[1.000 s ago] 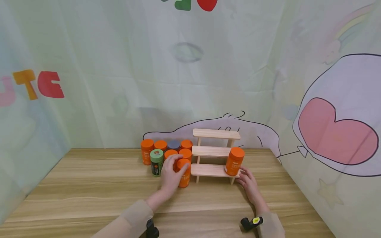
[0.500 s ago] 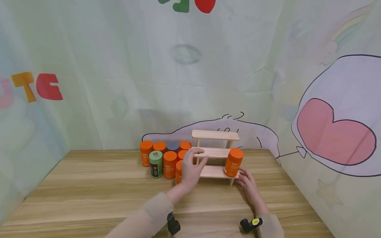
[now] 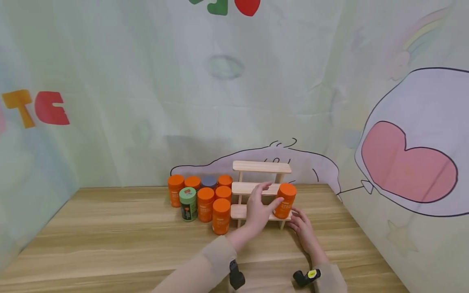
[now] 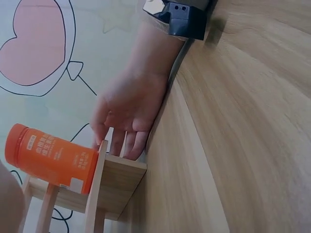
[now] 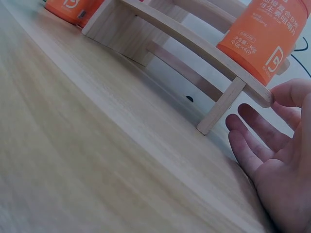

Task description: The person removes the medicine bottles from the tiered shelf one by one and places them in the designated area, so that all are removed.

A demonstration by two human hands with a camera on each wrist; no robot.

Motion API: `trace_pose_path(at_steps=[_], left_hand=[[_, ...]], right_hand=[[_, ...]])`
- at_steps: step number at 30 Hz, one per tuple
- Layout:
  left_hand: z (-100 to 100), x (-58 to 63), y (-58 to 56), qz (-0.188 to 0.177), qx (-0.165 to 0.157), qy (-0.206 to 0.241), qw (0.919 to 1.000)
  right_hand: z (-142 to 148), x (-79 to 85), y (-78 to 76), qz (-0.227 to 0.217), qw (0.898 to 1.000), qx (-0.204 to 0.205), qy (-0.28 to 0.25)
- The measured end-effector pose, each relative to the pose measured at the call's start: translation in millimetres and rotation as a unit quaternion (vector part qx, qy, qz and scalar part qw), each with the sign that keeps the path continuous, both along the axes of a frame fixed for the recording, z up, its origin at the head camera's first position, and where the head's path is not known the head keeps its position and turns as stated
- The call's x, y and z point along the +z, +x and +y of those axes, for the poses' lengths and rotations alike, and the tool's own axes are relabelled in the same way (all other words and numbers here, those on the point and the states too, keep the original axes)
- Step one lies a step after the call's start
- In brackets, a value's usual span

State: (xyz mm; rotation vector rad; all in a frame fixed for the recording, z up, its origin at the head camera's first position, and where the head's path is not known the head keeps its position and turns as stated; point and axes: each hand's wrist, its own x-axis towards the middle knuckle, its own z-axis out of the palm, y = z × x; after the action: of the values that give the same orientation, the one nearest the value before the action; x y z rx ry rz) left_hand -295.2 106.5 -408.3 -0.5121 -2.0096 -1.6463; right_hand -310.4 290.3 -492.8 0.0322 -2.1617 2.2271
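My left hand (image 3: 258, 208) reaches over the front of a small three-tier wooden shelf (image 3: 261, 167), fingers spread. Its thumb overlaps the lower left side of an orange screw-top bottle (image 3: 286, 200) in the head view. That bottle stands on the right end of the lowest tier, and white print shows on it in the right wrist view. At the same end my right hand (image 3: 303, 228) rests low on the table, fingers loosely bent. One fingertip is right at the tier's end (image 5: 262, 94) in the right wrist view; two other fingers point beneath it, holding nothing.
Left of the shelf stand several orange bottles (image 3: 221, 217), a green jar (image 3: 188, 204) with a dark label, and a blue-grey lid (image 3: 209, 181) behind. The wooden table (image 3: 121, 236) ends at a printed curtain (image 3: 124, 101) at the back and right.
My left hand has left the front orange bottle of the group and moved right, across the shelf, to the bottle on the lowest tier. The right hand stays at the shelf's end.
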Motion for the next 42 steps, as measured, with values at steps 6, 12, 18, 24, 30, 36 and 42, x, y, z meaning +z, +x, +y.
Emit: trace_pose_path(at_steps=[6,12,18,24,30,36,42], left_hand=[[13,-3.6,-6.9,-0.059,-0.020,-0.027,0.9977],[21,-1.2,-13.2,-0.094,-0.039,-0.044,0.9938],[25,-1.4,-16.0,-0.106,-0.039,-0.079,0.9904],[29,-2.0,-19.7,-0.110,-0.034,-0.082,0.9900],[29,-2.4,-21.4,-0.114,-0.038,-0.081,0.9894],[29,-1.0,-20.1,-0.118,-0.041,-0.080,0.9890],[28,-1.9,-19.4,-0.117,-0.044,-0.061,0.9903]], right_hand=[[0,-1.1,1.2,0.005,1.000,0.004,0.001],[0,-0.2,1.3,0.005,1.000,0.002,-0.021],[0,1.0,2.2,-0.002,1.000,-0.001,-0.025],[0,1.9,1.3,-0.007,1.000,0.002,-0.026],[0,1.9,1.6,0.002,1.000,0.004,-0.025],[0,3.5,2.3,0.002,1.000,0.002,-0.030],[0,3.1,2.9,0.003,1.000,0.005,-0.026]])
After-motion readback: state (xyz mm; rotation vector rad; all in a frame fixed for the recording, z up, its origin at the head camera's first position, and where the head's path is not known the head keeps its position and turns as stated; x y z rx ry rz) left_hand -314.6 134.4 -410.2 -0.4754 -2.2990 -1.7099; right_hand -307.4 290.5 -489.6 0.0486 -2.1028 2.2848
